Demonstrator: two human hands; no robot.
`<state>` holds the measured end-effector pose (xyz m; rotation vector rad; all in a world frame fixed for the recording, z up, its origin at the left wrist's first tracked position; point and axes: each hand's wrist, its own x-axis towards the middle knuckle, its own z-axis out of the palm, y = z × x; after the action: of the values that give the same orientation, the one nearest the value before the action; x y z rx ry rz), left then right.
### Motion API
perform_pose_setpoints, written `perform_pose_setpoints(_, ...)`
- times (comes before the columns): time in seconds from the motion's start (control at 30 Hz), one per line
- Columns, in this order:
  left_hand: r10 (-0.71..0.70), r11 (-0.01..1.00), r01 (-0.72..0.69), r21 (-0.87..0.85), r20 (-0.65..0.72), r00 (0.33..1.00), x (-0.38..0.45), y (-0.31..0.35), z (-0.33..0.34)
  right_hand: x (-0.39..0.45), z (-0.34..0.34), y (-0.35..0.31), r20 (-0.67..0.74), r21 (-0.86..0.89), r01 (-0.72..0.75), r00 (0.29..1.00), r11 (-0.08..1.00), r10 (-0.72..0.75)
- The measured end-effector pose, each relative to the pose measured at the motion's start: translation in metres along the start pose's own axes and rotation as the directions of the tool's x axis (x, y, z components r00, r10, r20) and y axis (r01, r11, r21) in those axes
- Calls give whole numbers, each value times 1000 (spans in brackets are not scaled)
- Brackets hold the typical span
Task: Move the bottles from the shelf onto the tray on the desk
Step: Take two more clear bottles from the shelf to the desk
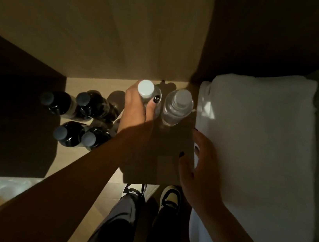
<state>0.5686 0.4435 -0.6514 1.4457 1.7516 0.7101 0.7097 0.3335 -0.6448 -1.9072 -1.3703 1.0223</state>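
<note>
A: Left hand (pixel 138 105) wrapped round neck of clear bottle (pixel 146 89), still on shelf (pixel 170 142). Right hand (pixel 197 167) spread, fingers loose, holding nothing, just beside folded white towels (pixel 253 144).

B: Risks?

A: Second clear bottle (pixel 176 108) nearly touching the gripped one; likely to tip if lifted at a slant. Four dark bottles (pixel 81 118) close on the other side, within reach of forearm sweep.

B: Light?

A: Dim, heavy shadow. Grip near cap, so possible swing or slip. Tray and tabletop out of view.
</note>
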Motion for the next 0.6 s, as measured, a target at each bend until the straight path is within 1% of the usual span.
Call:
perform_pose_setpoints(0.07,9,1000,-9,4,-5,1000,2,0,0,-3,7,1,-3,26,-23,1000,999,23)
perform_pose_setpoints(0.13,-13,1000,13,-12,3,1000,1,1,-4,-8,11,1,-9,42,-27,1000,999,27)
perform_pose_setpoints(0.27,-112,986,105,-126,-50,992,-2,-7,-17,-22,10,-6,4,73,6,1000,997,-6)
perform_pose_setpoints(0.33,-112,984,101,-147,-69,991,-6,-4,-28,-26,7,-13,12,88,27,1000,996,-28)
perform_pose_setpoints(0.43,-51,980,33,-196,-87,995,-15,12,-52,-29,3,-35,33,122,56,998,991,-61)
perform_pose_setpoints(0.53,82,950,-111,-291,-110,991,-24,26,-82,-23,2,-70,95,135,159,980,978,-172)
perform_pose_setpoints(0.6,113,925,-159,-346,-150,982,-26,37,-97,-14,6,-90,106,173,207,968,963,-227)
